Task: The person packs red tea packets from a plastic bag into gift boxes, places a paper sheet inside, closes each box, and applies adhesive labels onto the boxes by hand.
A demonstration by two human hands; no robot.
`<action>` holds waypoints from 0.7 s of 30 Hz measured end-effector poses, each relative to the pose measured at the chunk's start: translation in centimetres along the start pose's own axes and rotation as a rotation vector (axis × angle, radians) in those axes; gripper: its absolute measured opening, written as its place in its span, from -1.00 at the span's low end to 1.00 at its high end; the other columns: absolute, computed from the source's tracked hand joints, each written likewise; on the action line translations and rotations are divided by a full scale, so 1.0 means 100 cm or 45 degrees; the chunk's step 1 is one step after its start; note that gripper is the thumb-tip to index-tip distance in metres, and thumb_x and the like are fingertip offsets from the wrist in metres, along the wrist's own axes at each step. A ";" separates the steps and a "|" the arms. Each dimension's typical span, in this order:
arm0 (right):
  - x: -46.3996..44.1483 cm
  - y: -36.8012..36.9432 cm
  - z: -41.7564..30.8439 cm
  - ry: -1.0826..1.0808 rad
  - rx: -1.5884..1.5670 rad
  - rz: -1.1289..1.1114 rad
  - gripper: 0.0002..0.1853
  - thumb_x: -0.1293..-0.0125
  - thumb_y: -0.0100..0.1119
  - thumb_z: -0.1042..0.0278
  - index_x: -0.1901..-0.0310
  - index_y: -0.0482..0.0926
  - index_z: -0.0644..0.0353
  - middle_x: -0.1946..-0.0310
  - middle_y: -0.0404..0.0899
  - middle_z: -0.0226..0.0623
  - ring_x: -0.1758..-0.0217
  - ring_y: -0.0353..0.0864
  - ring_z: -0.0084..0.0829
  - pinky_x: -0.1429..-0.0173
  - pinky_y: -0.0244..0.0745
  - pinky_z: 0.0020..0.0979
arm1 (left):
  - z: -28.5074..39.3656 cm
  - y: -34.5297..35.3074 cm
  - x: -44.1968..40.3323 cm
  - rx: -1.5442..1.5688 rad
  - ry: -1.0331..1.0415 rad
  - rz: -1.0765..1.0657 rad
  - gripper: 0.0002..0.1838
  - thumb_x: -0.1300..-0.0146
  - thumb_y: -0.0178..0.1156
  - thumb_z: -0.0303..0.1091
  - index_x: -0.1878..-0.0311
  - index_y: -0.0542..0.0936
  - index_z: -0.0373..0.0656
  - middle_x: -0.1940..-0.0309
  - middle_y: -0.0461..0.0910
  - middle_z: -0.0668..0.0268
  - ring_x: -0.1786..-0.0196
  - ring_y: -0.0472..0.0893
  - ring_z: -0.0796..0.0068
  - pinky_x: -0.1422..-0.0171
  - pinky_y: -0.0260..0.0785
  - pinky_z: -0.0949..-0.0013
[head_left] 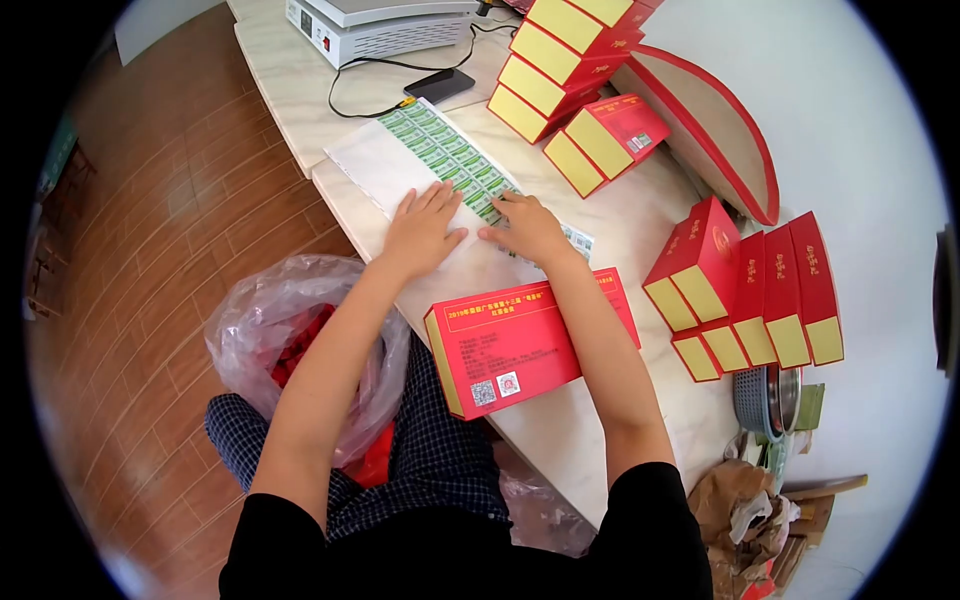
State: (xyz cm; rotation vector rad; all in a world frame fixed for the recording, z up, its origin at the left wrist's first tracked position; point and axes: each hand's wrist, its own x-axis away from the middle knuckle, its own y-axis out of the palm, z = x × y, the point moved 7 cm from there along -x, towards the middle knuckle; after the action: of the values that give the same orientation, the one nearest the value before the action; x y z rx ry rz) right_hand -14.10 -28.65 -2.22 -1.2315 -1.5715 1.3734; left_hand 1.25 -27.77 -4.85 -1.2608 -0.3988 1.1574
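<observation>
A long sheet of green and white stickers (pixel 440 143) lies on the table, with a white backing strip (pixel 368 163) along its left side. My left hand (pixel 423 228) rests on the white strip at the stickers' edge, its fingers spread. Across the lower part of the sheet is my right hand (pixel 527 229), fingers bent and apart, fingertips touching the stickers; whether a sticker is between them is too small to tell. Just below both hands lies a red box (pixel 500 345) with gold print and yellow sides, partly covered by my right forearm.
More red and yellow boxes are stacked at the back (pixel 545 85) and at the right (pixel 750 290). A phone (pixel 440 86), a cable and a grey-white appliance (pixel 370 35) stand at the far left. A plastic bag (pixel 245 310) with red items is beside my legs.
</observation>
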 end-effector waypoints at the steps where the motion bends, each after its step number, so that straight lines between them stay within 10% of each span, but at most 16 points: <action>1: -0.001 0.001 -0.002 0.007 0.029 -0.022 -0.33 -0.09 0.33 -0.11 -0.14 0.57 0.21 -0.27 0.42 -0.04 -0.27 0.42 -0.05 -0.27 0.42 -0.19 | -0.004 -0.001 -0.002 0.020 0.012 -0.060 -0.36 -0.35 0.02 0.00 -0.41 0.29 -0.11 -0.47 0.18 0.21 -0.52 0.12 0.34 -0.57 -0.15 0.09; 12: -0.007 -0.003 -0.016 -0.098 0.303 0.050 -0.67 -0.19 0.26 0.16 0.07 0.67 0.14 0.04 0.66 -0.24 0.13 0.66 -0.13 0.03 0.56 -0.19 | -0.005 -0.003 -0.001 -0.035 0.061 -0.084 -0.36 -0.37 -0.03 0.01 -0.42 0.27 -0.13 -0.48 0.16 0.21 -0.53 0.11 0.35 -0.58 -0.18 0.11; 21: -0.014 -0.023 0.042 0.307 -0.326 0.524 -0.90 -0.27 0.14 0.38 0.27 0.57 0.21 0.23 0.63 -0.06 0.16 0.63 -0.09 0.05 0.50 -0.16 | -0.004 -0.005 0.000 -0.021 0.076 -0.058 -0.35 -0.37 -0.03 0.02 -0.42 0.27 -0.14 -0.47 0.18 0.19 -0.53 0.12 0.33 -0.58 -0.17 0.11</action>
State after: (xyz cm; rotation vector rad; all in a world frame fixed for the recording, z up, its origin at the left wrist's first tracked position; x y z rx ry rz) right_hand -18.07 -31.22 -0.65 -1.8842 -1.4037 1.2271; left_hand 1.82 -27.91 -4.61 -1.2912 -0.3916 1.0777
